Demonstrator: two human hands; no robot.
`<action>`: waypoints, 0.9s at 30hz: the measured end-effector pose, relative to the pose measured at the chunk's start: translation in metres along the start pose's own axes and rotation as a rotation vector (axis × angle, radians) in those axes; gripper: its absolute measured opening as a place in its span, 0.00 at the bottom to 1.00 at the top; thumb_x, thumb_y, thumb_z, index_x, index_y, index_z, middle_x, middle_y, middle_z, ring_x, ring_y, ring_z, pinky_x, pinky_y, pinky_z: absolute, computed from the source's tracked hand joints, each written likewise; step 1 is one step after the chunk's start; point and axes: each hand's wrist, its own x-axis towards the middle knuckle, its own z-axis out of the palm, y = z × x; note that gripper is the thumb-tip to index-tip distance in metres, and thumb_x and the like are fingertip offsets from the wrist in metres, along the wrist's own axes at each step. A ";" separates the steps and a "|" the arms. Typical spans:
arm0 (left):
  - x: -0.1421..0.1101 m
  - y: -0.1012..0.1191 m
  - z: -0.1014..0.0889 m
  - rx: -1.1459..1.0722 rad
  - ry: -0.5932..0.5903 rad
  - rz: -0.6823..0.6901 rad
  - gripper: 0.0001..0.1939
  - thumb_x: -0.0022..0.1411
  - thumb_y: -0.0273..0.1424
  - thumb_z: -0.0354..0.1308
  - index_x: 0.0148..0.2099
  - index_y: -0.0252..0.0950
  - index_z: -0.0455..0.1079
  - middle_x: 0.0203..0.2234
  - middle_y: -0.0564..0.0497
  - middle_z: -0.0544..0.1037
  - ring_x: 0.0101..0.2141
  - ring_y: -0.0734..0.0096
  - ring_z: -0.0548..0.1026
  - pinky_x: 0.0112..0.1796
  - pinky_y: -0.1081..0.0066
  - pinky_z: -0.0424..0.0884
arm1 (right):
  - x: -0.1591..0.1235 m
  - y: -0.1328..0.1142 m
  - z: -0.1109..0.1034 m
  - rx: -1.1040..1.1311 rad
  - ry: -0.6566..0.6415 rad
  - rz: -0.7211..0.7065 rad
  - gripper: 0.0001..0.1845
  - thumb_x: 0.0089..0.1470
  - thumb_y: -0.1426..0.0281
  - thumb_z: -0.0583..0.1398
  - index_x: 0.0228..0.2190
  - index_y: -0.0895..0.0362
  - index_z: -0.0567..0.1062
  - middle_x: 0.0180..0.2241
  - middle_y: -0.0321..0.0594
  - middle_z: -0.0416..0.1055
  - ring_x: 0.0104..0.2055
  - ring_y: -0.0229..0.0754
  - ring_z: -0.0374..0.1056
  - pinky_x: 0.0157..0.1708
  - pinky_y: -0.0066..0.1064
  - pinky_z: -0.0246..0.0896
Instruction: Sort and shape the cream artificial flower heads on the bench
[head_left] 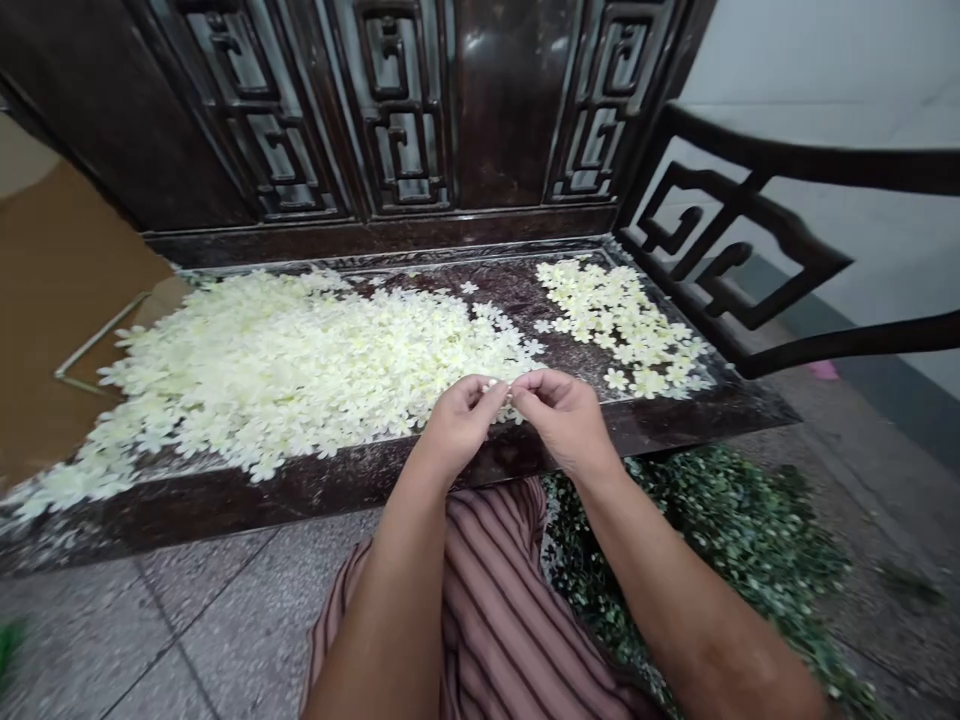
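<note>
My left hand and my right hand meet over the front edge of the bench, thumbs and forefingers pinched together. Between the fingertips sits a small pale flower, mostly hidden by the fingers. Just behind and left of my hands lies a big heap of white-yellow artificial flowers, spread over much of the seat. A smaller, thinner patch of the same flowers covers the right end.
The dark wooden bench has a carved back and a latticed armrest at right. A brown cardboard box stands at left. Green artificial foliage lies on the floor beside my striped-clothed legs.
</note>
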 end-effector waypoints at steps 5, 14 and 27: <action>0.005 -0.007 0.003 0.071 0.005 0.005 0.15 0.50 0.42 0.57 0.24 0.36 0.62 0.15 0.59 0.62 0.20 0.79 0.60 0.23 0.76 0.56 | 0.009 0.005 -0.005 0.116 -0.020 0.102 0.05 0.37 0.69 0.61 0.19 0.59 0.72 0.17 0.31 0.65 0.21 0.31 0.58 0.23 0.25 0.55; 0.008 -0.009 0.013 0.007 0.175 -0.012 0.17 0.47 0.44 0.57 0.20 0.36 0.61 0.16 0.55 0.67 0.21 0.76 0.64 0.26 0.74 0.60 | 0.080 0.022 -0.089 -0.897 0.176 -0.029 0.15 0.46 0.66 0.62 0.37 0.59 0.75 0.39 0.51 0.72 0.45 0.53 0.66 0.41 0.47 0.64; 0.010 -0.020 0.034 -0.016 0.035 -0.060 0.15 0.51 0.41 0.55 0.21 0.36 0.61 0.16 0.56 0.65 0.21 0.77 0.63 0.27 0.75 0.61 | 0.144 0.045 -0.104 -1.416 -0.021 -0.075 0.25 0.54 0.61 0.55 0.50 0.61 0.69 0.49 0.58 0.66 0.53 0.61 0.57 0.48 0.49 0.54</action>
